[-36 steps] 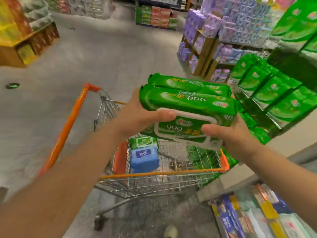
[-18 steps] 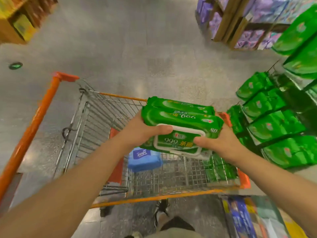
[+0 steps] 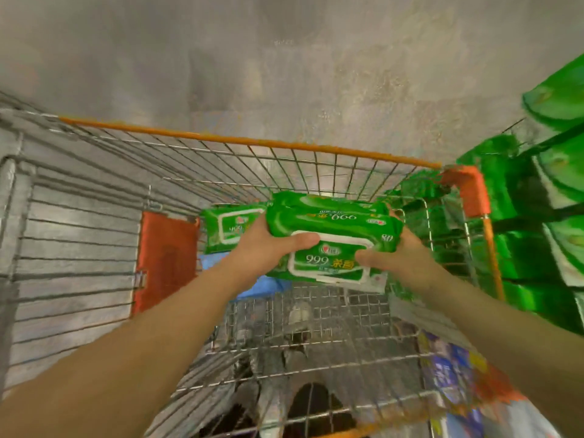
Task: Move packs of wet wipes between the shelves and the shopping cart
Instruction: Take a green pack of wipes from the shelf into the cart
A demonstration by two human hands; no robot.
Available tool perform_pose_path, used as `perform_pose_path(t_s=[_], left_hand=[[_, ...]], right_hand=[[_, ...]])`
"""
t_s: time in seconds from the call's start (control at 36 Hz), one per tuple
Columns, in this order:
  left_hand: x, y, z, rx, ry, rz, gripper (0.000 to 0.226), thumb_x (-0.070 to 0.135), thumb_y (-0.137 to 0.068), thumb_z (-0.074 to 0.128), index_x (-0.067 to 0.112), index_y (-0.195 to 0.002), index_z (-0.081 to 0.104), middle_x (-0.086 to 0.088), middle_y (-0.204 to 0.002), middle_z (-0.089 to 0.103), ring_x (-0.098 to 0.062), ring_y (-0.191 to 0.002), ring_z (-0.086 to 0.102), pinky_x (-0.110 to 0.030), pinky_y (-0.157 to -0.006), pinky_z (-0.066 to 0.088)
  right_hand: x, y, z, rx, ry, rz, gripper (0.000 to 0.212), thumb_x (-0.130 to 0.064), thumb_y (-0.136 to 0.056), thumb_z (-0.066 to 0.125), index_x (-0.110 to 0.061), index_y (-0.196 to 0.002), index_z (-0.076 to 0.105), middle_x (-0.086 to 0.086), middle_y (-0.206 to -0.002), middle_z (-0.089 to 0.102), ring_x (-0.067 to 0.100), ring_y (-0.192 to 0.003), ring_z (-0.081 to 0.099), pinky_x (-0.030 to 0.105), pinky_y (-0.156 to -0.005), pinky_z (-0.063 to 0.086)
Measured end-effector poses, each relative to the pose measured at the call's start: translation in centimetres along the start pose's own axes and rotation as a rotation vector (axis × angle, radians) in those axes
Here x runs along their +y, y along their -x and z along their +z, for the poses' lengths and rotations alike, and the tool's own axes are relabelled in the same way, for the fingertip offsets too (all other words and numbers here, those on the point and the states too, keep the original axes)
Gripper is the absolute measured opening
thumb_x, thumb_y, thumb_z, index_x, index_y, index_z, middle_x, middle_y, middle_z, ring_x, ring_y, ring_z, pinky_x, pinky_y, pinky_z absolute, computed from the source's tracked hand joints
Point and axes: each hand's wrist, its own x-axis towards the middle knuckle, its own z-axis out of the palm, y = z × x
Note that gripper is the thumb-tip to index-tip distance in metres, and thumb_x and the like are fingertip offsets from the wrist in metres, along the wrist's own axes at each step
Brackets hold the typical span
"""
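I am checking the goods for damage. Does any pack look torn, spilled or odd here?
Nothing stands out. The green wipes packs held by the left hand and right hand over the cart look sealed and whole.

Head view: single wide-angle camera, worn on the head, facing steeply down and forward into the shopping cart (image 3: pixel 246 142) at close range (edges distorted); floor (image 3: pixel 284 58) beyond.
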Motion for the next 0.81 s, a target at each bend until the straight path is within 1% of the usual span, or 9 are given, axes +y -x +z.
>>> perform_pose_path(t_s=[0.06, 0.17, 0.25, 0.36, 0.42, 0.56, 0.61, 0.69, 0.81], left_hand=[[-1.2, -1.9, 0.1, 0.008, -0.002, -0.030, 0.057, 0.038, -0.062, 0.091, 0.027, -0.110, 0.064, 0.009, -0.104, 0.077, -0.007, -0.093, 0.074, -0.028, -0.085, 0.058], [-2.9, -5.4, 0.4, 0.028, -0.024, -0.087, 0.065, 0.052, -0.055, 0.095, 0.029, -0.109, 0.066, 0.011, -0.103, 0.077, -0.010, -0.097, 0.074, -0.035, -0.096, 0.057], [-3.5, -7.7, 0.8, 0.024, -0.001, -0.136, 0.048, 0.036, -0.072, 0.090, 0.029, -0.109, 0.061, 0.011, -0.106, 0.075, -0.001, -0.088, 0.072, -0.022, -0.083, 0.058], [-3.1, -10.5, 1.5, 0.007, 0.000, -0.194, 0.054, 0.037, -0.070, 0.091, 0.029, -0.115, 0.062, 0.010, -0.108, 0.077, -0.010, -0.099, 0.073, -0.035, -0.101, 0.055], [-2.8, -11.6, 2.0, 0.032, -0.027, -0.242, 0.056, 0.040, -0.077, 0.087, 0.024, -0.122, 0.059, 0.010, -0.120, 0.070, -0.013, -0.113, 0.066, -0.030, -0.103, 0.048], [-2.9, -14.5, 3.4, 0.134, -0.060, -0.321, 0.061, 0.051, -0.081, 0.082, 0.017, -0.119, 0.049, 0.006, -0.120, 0.064, -0.016, -0.103, 0.061, -0.026, -0.092, 0.046], [-3.3, -15.6, 4.2, 0.200, -0.108, -0.350, 0.085, 0.058, -0.081, 0.079, 0.007, -0.140, 0.045, -0.003, -0.137, 0.059, -0.027, -0.121, 0.058, -0.036, -0.104, 0.046], [-3.5, -16.3, 5.1, 0.265, -0.121, -0.303, 0.064, 0.044, -0.092, 0.073, -0.001, -0.132, 0.050, -0.012, -0.123, 0.063, -0.031, -0.111, 0.063, -0.038, -0.097, 0.052], [-2.7, -16.2, 5.7, 0.314, -0.218, -0.290, 0.065, 0.048, -0.092, 0.069, -0.002, -0.130, 0.053, -0.020, -0.128, 0.063, -0.039, -0.116, 0.063, -0.048, -0.101, 0.053]], right_hand=[[1.6, -1.9, 0.1, -0.005, 0.014, 0.042, 0.053, 0.002, -0.080, 0.078, -0.018, -0.123, 0.053, -0.001, -0.113, 0.070, -0.002, -0.079, 0.071, 0.008, -0.060, 0.051], [4.3, -5.6, 0.0, -0.022, 0.006, 0.131, 0.048, -0.006, -0.079, 0.080, -0.008, -0.122, 0.059, 0.001, -0.108, 0.075, 0.010, -0.088, 0.074, 0.012, -0.065, 0.055], [5.5, -7.8, -0.1, -0.020, -0.026, 0.176, 0.050, -0.009, -0.072, 0.079, -0.012, -0.118, 0.061, -0.006, -0.098, 0.078, 0.009, -0.086, 0.075, 0.016, -0.066, 0.056], [6.2, -10.2, -0.5, 0.007, -0.104, 0.228, 0.030, -0.001, -0.083, 0.071, -0.020, -0.102, 0.059, -0.012, -0.080, 0.077, 0.004, -0.073, 0.074, 0.019, -0.064, 0.058], [6.1, -11.4, -0.8, 0.014, -0.115, 0.264, 0.029, -0.003, -0.083, 0.072, -0.022, -0.100, 0.058, -0.007, -0.087, 0.077, 0.010, -0.079, 0.074, 0.029, -0.082, 0.060], [5.4, -13.8, -1.2, 0.014, -0.142, 0.388, 0.054, -0.031, -0.078, 0.080, -0.023, -0.118, 0.045, -0.007, -0.120, 0.059, 0.016, -0.116, 0.052, 0.045, -0.116, 0.032], [5.9, -14.8, -1.1, -0.033, -0.126, 0.466, 0.081, -0.049, -0.071, 0.087, -0.021, -0.135, 0.046, -0.010, -0.125, 0.061, 0.017, -0.126, 0.049, 0.050, -0.120, 0.024], [5.7, -15.5, -0.8, -0.074, -0.036, 0.464, 0.071, -0.060, -0.062, 0.085, -0.024, -0.117, 0.057, -0.006, -0.121, 0.068, 0.019, -0.122, 0.056, 0.048, -0.120, 0.027], [4.8, -15.7, -0.7, -0.035, 0.092, 0.503, 0.121, -0.075, -0.052, 0.082, -0.015, -0.147, 0.038, -0.002, -0.143, 0.052, 0.027, -0.135, 0.045, 0.055, -0.118, 0.029]])
